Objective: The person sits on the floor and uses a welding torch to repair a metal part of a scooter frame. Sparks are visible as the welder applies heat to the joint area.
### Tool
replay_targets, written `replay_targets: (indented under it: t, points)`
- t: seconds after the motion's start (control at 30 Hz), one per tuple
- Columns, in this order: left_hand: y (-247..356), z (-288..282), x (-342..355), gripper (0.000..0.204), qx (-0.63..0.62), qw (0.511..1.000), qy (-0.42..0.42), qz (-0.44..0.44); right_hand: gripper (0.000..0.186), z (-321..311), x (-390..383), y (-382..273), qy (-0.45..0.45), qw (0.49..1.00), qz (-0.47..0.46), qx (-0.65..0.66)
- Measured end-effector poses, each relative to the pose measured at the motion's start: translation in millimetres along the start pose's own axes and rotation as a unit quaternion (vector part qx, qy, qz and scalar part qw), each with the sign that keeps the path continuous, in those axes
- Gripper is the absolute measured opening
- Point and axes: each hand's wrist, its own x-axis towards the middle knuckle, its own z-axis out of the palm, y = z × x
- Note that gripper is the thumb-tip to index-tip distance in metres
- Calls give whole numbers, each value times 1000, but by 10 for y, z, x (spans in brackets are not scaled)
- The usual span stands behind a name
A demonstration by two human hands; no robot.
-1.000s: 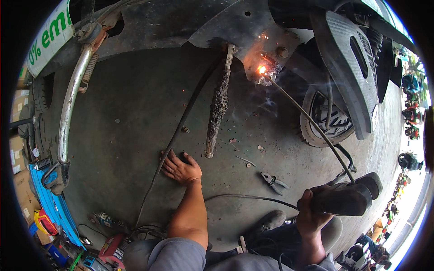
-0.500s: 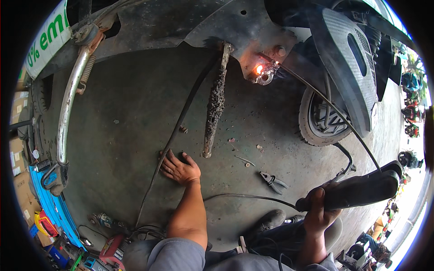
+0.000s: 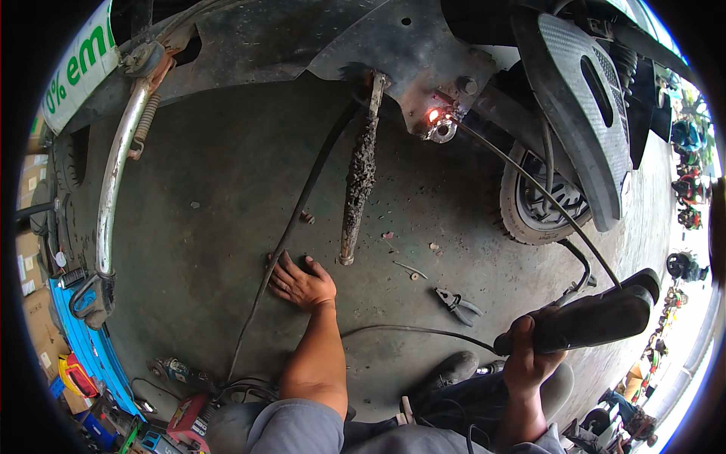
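Observation:
My left hand (image 3: 302, 284) lies spread on the concrete floor (image 3: 197, 227), fingertips at a black cable (image 3: 310, 193). My right hand (image 3: 529, 363) grips a black welding holder (image 3: 594, 321) with a long thin rod (image 3: 563, 208) running up to a glowing spot (image 3: 434, 115) on a metal bracket (image 3: 416, 76) of the vehicle frame. A holed lug (image 3: 443, 132) sits just below the glow. Left of it hangs a bar with a crusted middle (image 3: 359, 181). Pliers (image 3: 461, 309) lie on the floor between my hands.
A side stand with a spring (image 3: 113, 189) hangs at left. A wheel (image 3: 518, 212) and textured panel (image 3: 582, 98) are at upper right. A blue rack (image 3: 83, 333), boxes (image 3: 34, 310) and a red machine (image 3: 189, 416) are at lower left. Motorcycles (image 3: 684, 197) line the right background.
My right hand and holder rose and shifted right, then dipped slightly back. The rod's tip shifted at the bracket. The glow shrank, with fewer sparks and less smoke. My left hand stayed put.

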Motion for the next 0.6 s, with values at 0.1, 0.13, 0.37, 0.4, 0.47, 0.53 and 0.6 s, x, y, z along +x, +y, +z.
replay_targets:
  t: [0.1,0.13,0.37,0.4,0.47,0.53,0.6]
  points:
    - [-6,7,-2,57,-1,1000,1,1,23,-12,0,-19,3,1000,5,16]
    - [1,7,-3,57,-1,1000,0,0,19,8,11,-18,30,999,-2,11]
    - [32,1,-19,58,8,1000,-21,-10,25,-61,19,52,24,1000,-2,-7]
    - [27,-4,-18,58,7,1000,-19,-6,25,-40,26,46,25,1000,-8,-10]
    - [16,-11,-14,57,6,1000,-14,0,24,-31,38,-10,8,1000,11,7]
    - [-2,-4,-13,57,7,1000,-13,1,19,16,51,-82,6,1000,17,4]
    - [-7,2,-13,57,9,1000,-13,0,11,91,53,-138,21,1000,11,-20]
